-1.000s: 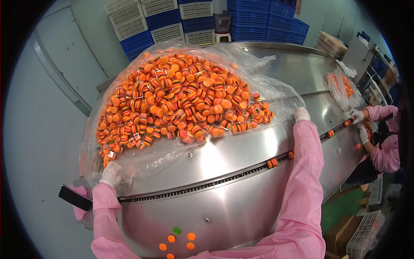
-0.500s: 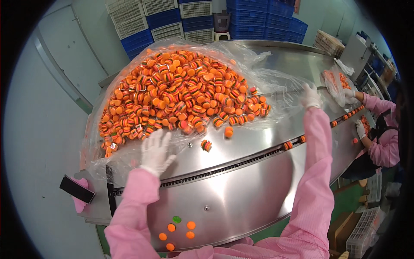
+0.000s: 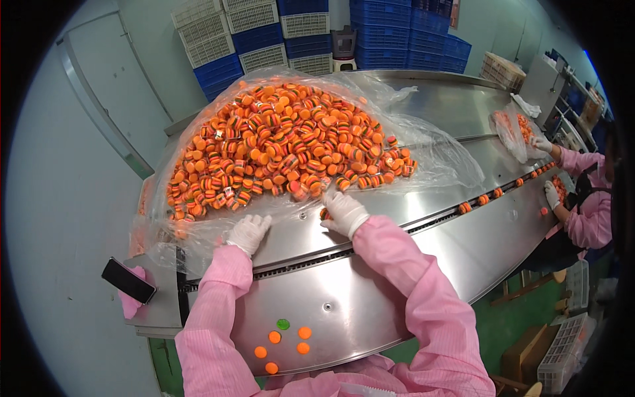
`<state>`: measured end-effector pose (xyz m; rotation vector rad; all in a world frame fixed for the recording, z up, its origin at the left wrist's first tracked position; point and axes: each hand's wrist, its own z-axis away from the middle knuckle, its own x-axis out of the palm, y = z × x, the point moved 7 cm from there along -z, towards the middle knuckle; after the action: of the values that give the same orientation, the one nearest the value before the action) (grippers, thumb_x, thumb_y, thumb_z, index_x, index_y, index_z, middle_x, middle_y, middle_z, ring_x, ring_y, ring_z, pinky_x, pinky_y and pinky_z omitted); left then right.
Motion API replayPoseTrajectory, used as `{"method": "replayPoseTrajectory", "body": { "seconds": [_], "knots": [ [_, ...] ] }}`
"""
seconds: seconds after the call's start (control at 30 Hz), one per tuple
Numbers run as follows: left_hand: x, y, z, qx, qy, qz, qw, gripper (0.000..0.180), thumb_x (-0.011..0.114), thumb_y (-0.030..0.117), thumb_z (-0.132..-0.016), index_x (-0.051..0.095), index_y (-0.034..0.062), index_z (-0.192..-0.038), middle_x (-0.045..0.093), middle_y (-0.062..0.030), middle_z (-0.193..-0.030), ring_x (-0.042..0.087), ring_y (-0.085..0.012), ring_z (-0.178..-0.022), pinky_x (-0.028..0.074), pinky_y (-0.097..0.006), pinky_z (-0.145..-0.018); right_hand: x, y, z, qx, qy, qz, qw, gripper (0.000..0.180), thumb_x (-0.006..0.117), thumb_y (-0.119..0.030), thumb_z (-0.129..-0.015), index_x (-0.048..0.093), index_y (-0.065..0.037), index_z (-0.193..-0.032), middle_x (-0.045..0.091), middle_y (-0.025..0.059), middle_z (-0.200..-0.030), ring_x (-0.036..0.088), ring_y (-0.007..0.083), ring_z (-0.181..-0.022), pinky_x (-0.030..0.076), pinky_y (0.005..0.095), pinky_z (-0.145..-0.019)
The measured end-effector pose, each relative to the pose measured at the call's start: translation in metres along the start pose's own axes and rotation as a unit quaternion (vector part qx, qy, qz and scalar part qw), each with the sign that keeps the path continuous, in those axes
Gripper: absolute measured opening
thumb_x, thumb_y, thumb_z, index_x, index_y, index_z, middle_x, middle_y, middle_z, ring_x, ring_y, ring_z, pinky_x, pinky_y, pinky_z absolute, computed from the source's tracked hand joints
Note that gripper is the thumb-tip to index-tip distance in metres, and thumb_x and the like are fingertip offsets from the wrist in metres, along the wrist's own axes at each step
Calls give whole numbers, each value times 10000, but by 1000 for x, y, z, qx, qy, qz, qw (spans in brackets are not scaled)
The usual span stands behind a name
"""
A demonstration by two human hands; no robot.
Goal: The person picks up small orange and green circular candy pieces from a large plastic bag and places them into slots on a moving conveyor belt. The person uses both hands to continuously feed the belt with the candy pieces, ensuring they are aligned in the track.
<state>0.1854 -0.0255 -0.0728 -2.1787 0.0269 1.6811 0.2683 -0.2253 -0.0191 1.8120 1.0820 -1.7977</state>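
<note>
A large heap of layered, burger-shaped gummy candies (image 3: 278,142), orange with red, yellow and green bands, lies on clear plastic sheeting (image 3: 440,149). My left hand (image 3: 249,234), in a white glove, rests at the sheet's near edge with its fingers stretched out. Also gloved, my right hand (image 3: 345,213) is at the heap's front edge, thumb and fingers apart. A single burger gummy (image 3: 325,214) shows partly between them; what lies under the palm is hidden. Just nearer to me, a narrow conveyor chain (image 3: 301,264) runs across the steel table (image 3: 370,298).
Several burger gummies (image 3: 465,208) sit on the conveyor to the right. Loose orange discs (image 3: 304,333) and a green disc (image 3: 283,324) lie near me. A phone (image 3: 129,280) is at left. A co-worker (image 3: 589,198) handles a candy bag (image 3: 512,135). Crates (image 3: 251,36) stand behind.
My right hand has come from the sheet's far right side leftward to the heap's front edge. My left hand's fingers are closer together. The view has shifted slightly, and gummies on the conveyor have moved right.
</note>
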Motion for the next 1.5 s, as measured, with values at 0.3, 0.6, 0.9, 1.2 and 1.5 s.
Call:
{"method": "replayPoseTrajectory", "body": {
  "seconds": [0.3, 0.6, 0.9, 1.2, 1.5],
  "knots": [
    [-57, -5, -13, -178, 77, 34, 980, 301, 505, 161, -777, 523, 97, -1071, 557, -101, -992, 529, -259, -954, 419, -417, -819, 20, 15, 10, -61, 102, -259, 959, 236, 583, -121, -796, 547, -58, -1021, 562, 154, -815, 585, 251, -803, 465, 336, -717],
    [-32, 45, -73, -105, 126, 9, 986, 109, 524, 141, -740, 537, 119, -845, 546, -48, -742, 555, -227, -781, 418, -389, -728, 39, 3, 67, 44, -140, -184, 972, 294, 654, -290, -731, 547, -89, -918, 612, 173, -787, 591, 353, -798, 456, 407, -729],
    [-36, 8, -88, -175, 103, 145, 968, 134, 469, 223, -855, 539, 113, -829, 560, -80, -800, 578, -276, -764, 466, -412, -660, -24, 50, 68, 226, -35, -39, 973, 521, 639, -440, -746, 447, -43, -1023, 604, 211, -841, 599, 352, -838, 477, 412, -713],
    [-45, 3, -98, -196, 54, 188, 961, 195, 411, 269, -901, 524, 111, -895, 559, -120, -861, 576, -316, -813, 472, -425, -683, 9, 34, 35, 70, 78, -103, 989, 258, 521, -216, -841, 546, -133, -1084, 543, 173, -865, 571, 338, -853, 462, 397, -777],
    [-51, 2, -102, -212, 176, 226, 934, 155, 424, 258, -898, 495, 120, -907, 553, -115, -840, 565, -327, -778, 460, -440, -650, 43, 9, 64, 51, -70, -145, 986, 233, 580, -235, -801, 550, -73, -965, 596, 152, -772, 589, 323, -766, 464, 411, -714]
  ]
}}
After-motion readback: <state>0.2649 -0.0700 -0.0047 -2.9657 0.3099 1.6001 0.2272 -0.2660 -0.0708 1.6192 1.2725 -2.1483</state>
